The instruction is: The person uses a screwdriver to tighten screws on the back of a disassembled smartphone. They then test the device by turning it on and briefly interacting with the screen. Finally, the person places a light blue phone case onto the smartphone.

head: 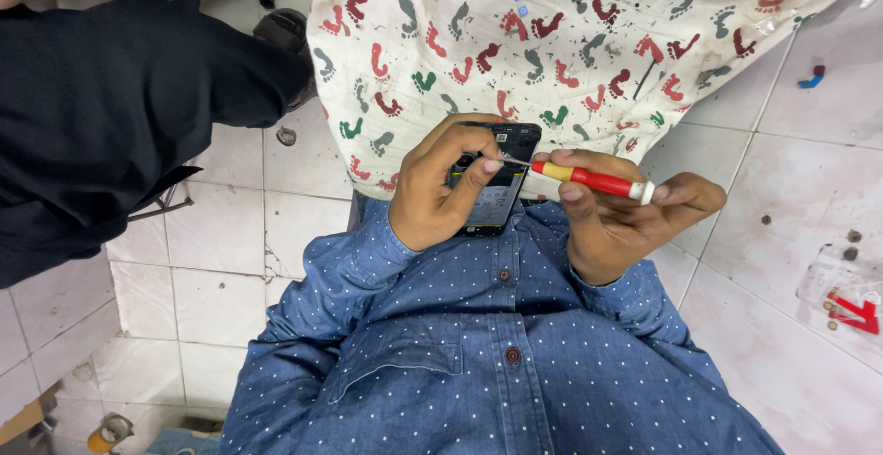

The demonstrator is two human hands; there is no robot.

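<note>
Far left: a person in a dark sleeve (110, 115) sits apart from you on the pale tiled floor (221, 262); no hand of theirs shows.
Cloth: a white sheet printed with red, green and grey footprints (552, 41) lies over your lap on the far side of your hands, likely to catch small parts.
Left hand: your left hand (437, 193) wraps the opened phone (492, 184) from its left edge, fingers curled tight over the frame and the thumb pressed near the top, which steadies it against the tool.
Phone: it stands almost upright above your blue dotted shirt (497, 345), back cover off, dark frame and grey inner plate turned toward you.
Screwdriver: the red and yellow precision screwdriver (593, 179) lies nearly level, its thin tip meeting the phone's upper right part.
Right hand: your right hand (625, 220) pinches the handle between thumb and fingertips, the white cap resting against the index finger so it can spin.
Far right: a clear plastic piece with red marks (851, 294) lies on the floor, well apart.
</note>
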